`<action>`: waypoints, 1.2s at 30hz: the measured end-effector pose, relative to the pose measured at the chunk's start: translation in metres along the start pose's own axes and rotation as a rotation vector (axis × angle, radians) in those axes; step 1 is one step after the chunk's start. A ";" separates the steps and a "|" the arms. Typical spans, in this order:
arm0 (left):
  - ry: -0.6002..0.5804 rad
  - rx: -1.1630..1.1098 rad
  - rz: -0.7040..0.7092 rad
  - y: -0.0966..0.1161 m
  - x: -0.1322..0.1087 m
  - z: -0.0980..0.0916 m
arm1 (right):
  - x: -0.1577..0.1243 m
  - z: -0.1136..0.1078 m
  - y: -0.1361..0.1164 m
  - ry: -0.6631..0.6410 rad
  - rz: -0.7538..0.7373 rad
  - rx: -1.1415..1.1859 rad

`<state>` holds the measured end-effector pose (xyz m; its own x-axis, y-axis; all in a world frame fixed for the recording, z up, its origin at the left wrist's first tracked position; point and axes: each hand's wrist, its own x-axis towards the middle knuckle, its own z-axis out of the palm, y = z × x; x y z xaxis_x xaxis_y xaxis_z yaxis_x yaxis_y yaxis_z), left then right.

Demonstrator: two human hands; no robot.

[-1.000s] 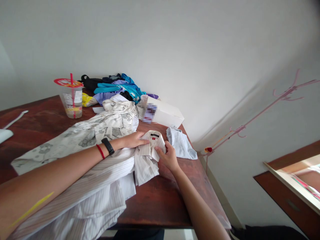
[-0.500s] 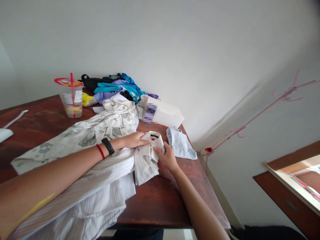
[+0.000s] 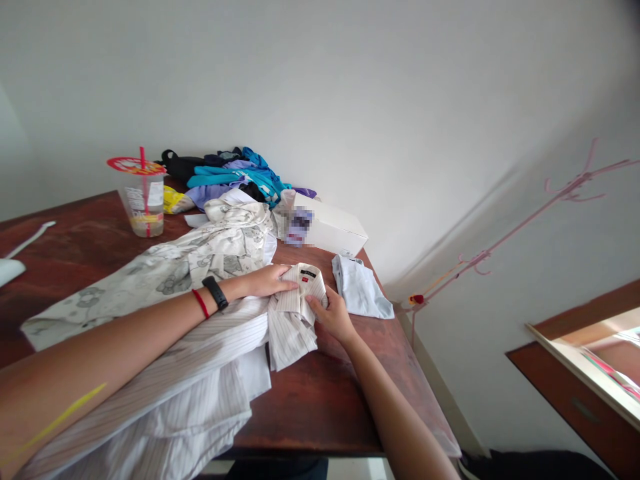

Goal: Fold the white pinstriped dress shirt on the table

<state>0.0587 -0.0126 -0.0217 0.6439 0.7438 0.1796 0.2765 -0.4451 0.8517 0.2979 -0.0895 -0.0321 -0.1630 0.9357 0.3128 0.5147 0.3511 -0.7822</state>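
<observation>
A white shirt with thin dark stripes (image 3: 200,363) lies across the wooden table, its body spreading to the lower left. Its collar, with a dark label and a small red tag inside, points away from me. On the collar's left side, my left hand (image 3: 270,280) grips the cloth, thumb on top. My right hand (image 3: 334,312) pinches the collar's right side between thumb and fingers. Behind my left forearm lies a white garment with a grey print (image 3: 200,250). To the right of my right hand rests a folded light-blue garment (image 3: 361,288).
A plastic cup with a red straw (image 3: 145,203) stands at the back left. Beyond it are a heap of blue, purple and black clothes (image 3: 245,175) and a white box (image 3: 333,227). A pink coat stand (image 3: 525,217) leans right of the table (image 3: 320,417). A white object (image 3: 13,270) sits far left.
Almost nothing differs. Both hands stay on the striped shirt's collar, and the view has shifted very slightly.
</observation>
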 end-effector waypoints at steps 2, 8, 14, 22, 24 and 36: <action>0.001 0.002 0.000 0.000 0.000 0.000 | 0.000 0.000 0.000 -0.006 -0.002 0.006; 0.000 0.006 0.012 -0.002 0.000 0.000 | 0.001 0.001 -0.001 -0.025 0.002 0.024; -0.005 0.011 0.021 -0.002 0.000 0.000 | 0.000 0.002 0.001 -0.063 0.002 0.059; -0.005 0.016 0.027 -0.002 0.001 0.000 | -0.001 0.001 0.000 -0.078 0.006 0.058; -0.007 0.015 0.029 -0.002 0.001 0.000 | -0.001 0.001 0.000 -0.079 0.005 0.065; 0.002 -0.032 -0.019 0.005 -0.001 0.000 | 0.000 -0.001 -0.006 -0.010 -0.021 0.077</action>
<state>0.0594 -0.0159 -0.0178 0.6370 0.7531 0.1644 0.2660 -0.4149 0.8701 0.2959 -0.0917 -0.0267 -0.1822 0.9281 0.3246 0.4444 0.3722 -0.8148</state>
